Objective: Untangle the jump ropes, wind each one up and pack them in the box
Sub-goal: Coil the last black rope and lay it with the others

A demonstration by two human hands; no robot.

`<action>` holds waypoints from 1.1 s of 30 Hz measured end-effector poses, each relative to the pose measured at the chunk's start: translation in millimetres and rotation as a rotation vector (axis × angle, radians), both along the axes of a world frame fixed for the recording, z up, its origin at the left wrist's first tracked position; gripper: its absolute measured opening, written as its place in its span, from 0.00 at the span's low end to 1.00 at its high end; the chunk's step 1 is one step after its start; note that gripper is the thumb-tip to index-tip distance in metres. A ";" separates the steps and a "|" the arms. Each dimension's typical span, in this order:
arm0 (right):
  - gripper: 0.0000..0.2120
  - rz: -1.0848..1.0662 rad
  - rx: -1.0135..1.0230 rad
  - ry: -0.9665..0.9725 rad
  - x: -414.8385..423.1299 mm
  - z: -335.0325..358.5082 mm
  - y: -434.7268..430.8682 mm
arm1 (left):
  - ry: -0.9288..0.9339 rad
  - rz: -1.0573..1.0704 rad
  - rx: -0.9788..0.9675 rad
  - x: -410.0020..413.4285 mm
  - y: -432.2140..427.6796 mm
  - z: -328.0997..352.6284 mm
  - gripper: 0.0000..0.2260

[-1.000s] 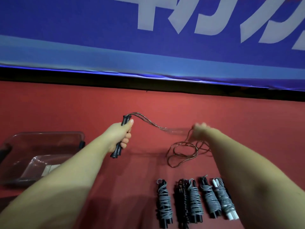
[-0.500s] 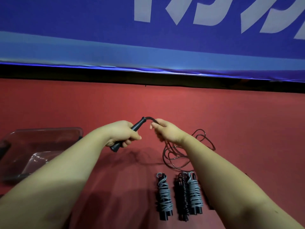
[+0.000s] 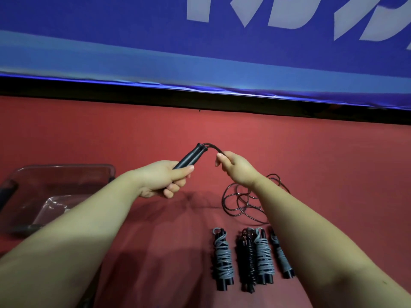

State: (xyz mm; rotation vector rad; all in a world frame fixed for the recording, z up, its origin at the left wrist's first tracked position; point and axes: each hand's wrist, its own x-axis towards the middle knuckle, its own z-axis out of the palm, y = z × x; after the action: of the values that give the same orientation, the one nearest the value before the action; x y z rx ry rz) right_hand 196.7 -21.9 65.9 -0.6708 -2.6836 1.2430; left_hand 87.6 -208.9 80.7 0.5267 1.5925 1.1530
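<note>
Currently, left hand grip curled round two black ribbed jump-rope handles, right hand grip pinching their thin dark cord, slack coiled on red surface.

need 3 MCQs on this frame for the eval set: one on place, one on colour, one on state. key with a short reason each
1. Where is the clear box?
A. Left of the left hand
B. Between the two hands
C. Right of the right hand

2. What colour are the handles that the left hand grips?
A. White
B. Red
C. Black

3. How does the rope of those handles lie?
A. Wound tight round the handles
B. Mostly in loose loops on the red mat
C. Packed in the box

Key:
1 A: the box sits at the left edge, beyond the left forearm.
2 C: both handles are black against the red mat.
3 B: the loops lie beneath the right hand, whose fingers pinch the rope near the handles.
</note>
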 end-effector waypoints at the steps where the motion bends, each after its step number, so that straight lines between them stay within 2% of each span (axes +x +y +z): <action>1: 0.14 -0.025 0.023 0.010 -2.2 -3.5 -4.0 | -0.035 0.016 0.008 0.9 1.5 0.1 0.11; 3: 0.15 -0.059 0.097 0.003 -7.2 -8.2 -12.0 | -0.043 0.046 0.001 1.8 3.6 -0.3 0.13; 7: 0.17 -0.055 0.263 -0.047 -11.8 -10.3 -23.6 | 0.120 0.111 -0.043 1.1 4.6 -9.2 0.11; 12: 0.15 -0.016 0.006 0.007 -12.4 -10.9 -36.6 | 0.192 0.325 -0.016 -0.4 8.7 -17.1 0.09; 14: 0.14 -0.063 0.021 0.025 -13.1 -10.2 -38.7 | 0.339 0.328 -0.037 -5.0 8.6 -19.4 0.08; 16: 0.13 -0.109 0.181 0.029 -14.6 -0.1 -37.3 | 0.461 0.203 -0.105 -10.8 3.0 -22.6 0.07; 17: 0.13 -0.097 0.306 0.012 -15.2 8.7 -35.7 | 0.465 0.130 -0.159 -13.8 -0.8 -24.7 0.07; 20: 0.14 0.048 0.681 -0.022 -16.1 37.8 -30.7 | 0.453 0.014 -0.296 -25.3 -13.6 -24.7 0.30; 22: 0.14 0.154 0.850 -0.010 -16.4 53.5 -29.7 | 0.586 0.009 -0.225 -31.7 -14.6 -11.5 0.34; 25: 0.12 0.255 0.970 -0.026 -16.8 67.8 -29.5 | 0.878 -0.072 -0.074 -33.6 -4.1 23.4 0.29; 28: 0.12 0.325 1.063 -0.037 -16.6 75.5 -31.9 | 1.027 -0.292 -0.175 -26.8 16.3 42.1 0.22; 31: 0.13 0.367 1.077 -0.033 -13.1 76.3 -33.5 | 0.925 -0.309 -0.310 -19.0 29.7 39.1 0.07; 33: 0.14 0.359 1.033 -0.033 -9.5 71.4 -31.1 | 0.798 -0.235 -0.351 -17.2 31.8 34.1 0.08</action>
State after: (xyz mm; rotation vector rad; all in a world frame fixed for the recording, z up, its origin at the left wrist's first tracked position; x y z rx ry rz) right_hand 187.2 -53.0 137.4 -0.0525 -2.9897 -0.2366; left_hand 70.3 -177.1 114.8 0.9797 2.2688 0.4664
